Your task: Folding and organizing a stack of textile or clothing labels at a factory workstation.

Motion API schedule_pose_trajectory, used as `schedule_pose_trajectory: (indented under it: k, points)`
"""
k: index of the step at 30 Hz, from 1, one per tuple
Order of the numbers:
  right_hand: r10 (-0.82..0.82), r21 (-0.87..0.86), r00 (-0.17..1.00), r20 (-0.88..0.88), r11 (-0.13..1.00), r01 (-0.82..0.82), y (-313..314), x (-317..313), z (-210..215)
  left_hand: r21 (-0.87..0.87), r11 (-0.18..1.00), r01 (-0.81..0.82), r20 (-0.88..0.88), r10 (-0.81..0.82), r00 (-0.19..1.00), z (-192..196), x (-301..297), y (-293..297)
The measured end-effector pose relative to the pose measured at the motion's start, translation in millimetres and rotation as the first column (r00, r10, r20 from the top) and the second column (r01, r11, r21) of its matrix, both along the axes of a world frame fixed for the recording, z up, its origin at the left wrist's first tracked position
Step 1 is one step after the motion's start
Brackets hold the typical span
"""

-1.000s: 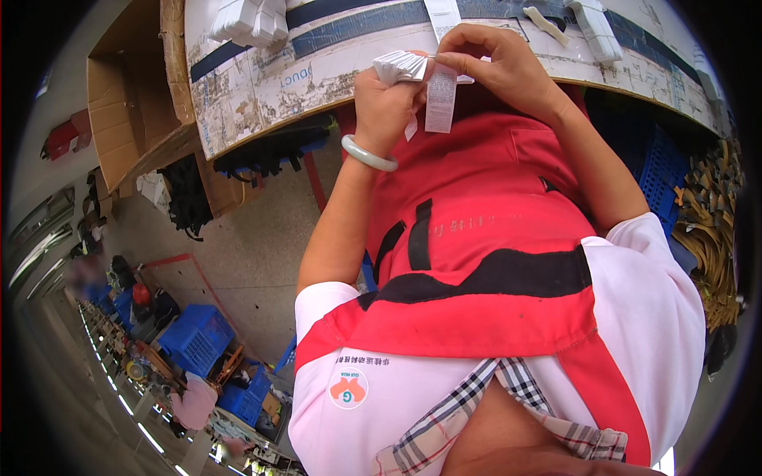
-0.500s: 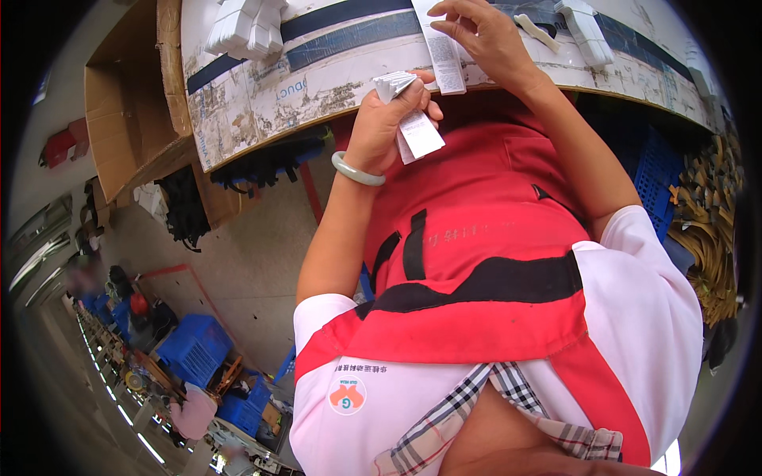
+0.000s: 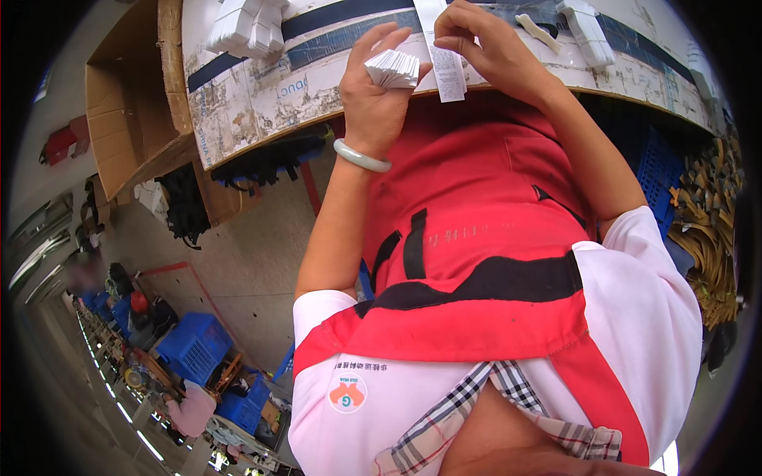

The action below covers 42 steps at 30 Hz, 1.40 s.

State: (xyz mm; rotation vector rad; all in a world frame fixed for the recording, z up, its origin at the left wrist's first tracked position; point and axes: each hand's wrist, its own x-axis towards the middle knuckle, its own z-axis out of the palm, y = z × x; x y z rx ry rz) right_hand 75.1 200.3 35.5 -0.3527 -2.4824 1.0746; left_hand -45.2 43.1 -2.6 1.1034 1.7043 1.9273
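My left hand (image 3: 371, 111), with a pale bangle at its wrist, holds a fanned stack of folded white labels (image 3: 392, 69) against the palm. Its fingers rise behind the stack, and the thumb reaches along the side toward a long printed label strip (image 3: 449, 77). That strip lies over the table's near edge, its lower end hanging toward my red apron. My right hand (image 3: 502, 54) is bent over the strip, thumb and fingers drawn together at its side; the exact contact of the fingertips is partly hidden.
Bundles of white labels (image 3: 248, 30) lie on the worn table (image 3: 317, 94) at left, another bundle (image 3: 586, 33) at right. Near that one is a small off-white strip-like piece (image 3: 538, 32). An open cardboard box (image 3: 131, 103) stands left of the table; a blue crate (image 3: 657, 170) is below right.
My left hand has turned upright and lifted its fingers, and the labels' hanging end no longer shows. My right hand's fingers have closed in at the strip, which has slid slightly toward me.
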Motion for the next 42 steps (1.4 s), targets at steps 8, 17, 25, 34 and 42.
schedule_pose_trajectory:
  k: [8, 17, 25, 34, 42]
  points:
    - [-0.191, 0.193, 0.982, 0.001, 0.963, 0.187, 8, -5, -32, -0.227, 0.971, 0.074, 0.131, -0.045, 0.990, 2, 4, -4]
    - [-0.097, 0.099, 0.995, -0.026, 0.990, 0.099, 6, -3, -29, -0.065, 0.995, 0.070, -0.087, -0.076, 0.993, -5, -3, -4]
    - [0.087, -0.061, 0.993, -0.081, 0.994, -0.092, -14, 9, 12, -0.223, 0.954, 0.200, 0.223, -0.149, 0.963, 0, -7, -13]
    - [0.081, -0.402, 0.996, 0.022, 0.913, -0.065, -19, 21, -5, -0.147, 0.975, 0.168, 0.292, -0.119, 0.949, 8, 7, -17]
    - [0.184, -0.549, 0.981, 0.054, 0.826, -0.125, -15, 25, -1, -0.202, 0.922, 0.330, 0.533, -0.179, 0.827, 10, 8, -20]
